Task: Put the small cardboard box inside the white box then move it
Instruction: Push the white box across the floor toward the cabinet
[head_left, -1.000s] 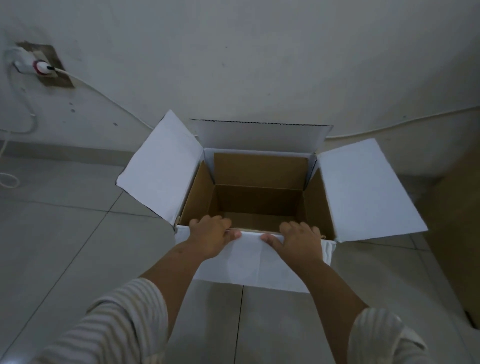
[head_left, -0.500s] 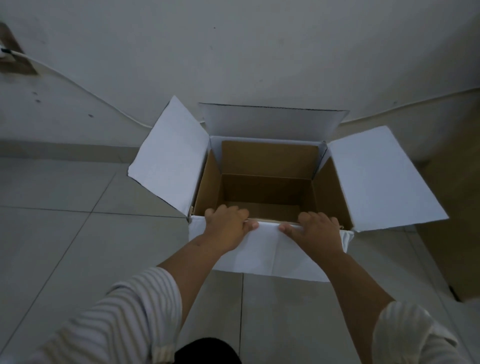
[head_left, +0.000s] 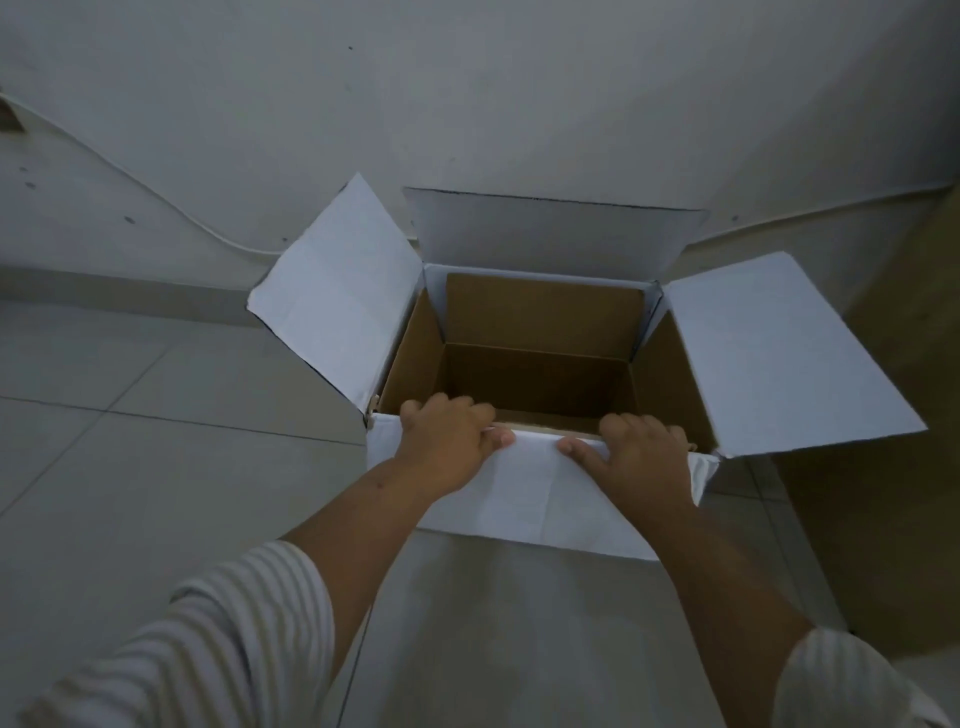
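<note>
Room: pale plastered wall (head_left: 519, 93) at far side, thin cable (head_left: 171, 210) running slantwise across it at far left. Floor (head_left: 104, 467): large light tiles with dark grout lines, bare around the box; tan panel or furniture face (head_left: 893, 519) at right edge, nature not discernible. White box (head_left: 540, 488): standing on the floor close against the wall, four white flaps spread open, left flap (head_left: 337, 286) and right flap (head_left: 779, 353) angled outward, far flap (head_left: 550, 234) upright against the wall, near flap folded down toward the viewer. Small cardboard box (head_left: 540, 332): brown liner seated inside the white one, its own top open, interior dark and apparently empty. Left hand (head_left: 447, 441) and right hand (head_left: 639, 452): apart, side by side, each curled over the near rim, thumbs pressed on the folded white flap, clamped there. Step in hand, by judgement: insertion done, grip taken for the move. Next move likely calls for an even two-handed pull or lift, flaps liable to catch. Striped sleeves (head_left: 223, 639) at near edge.
</note>
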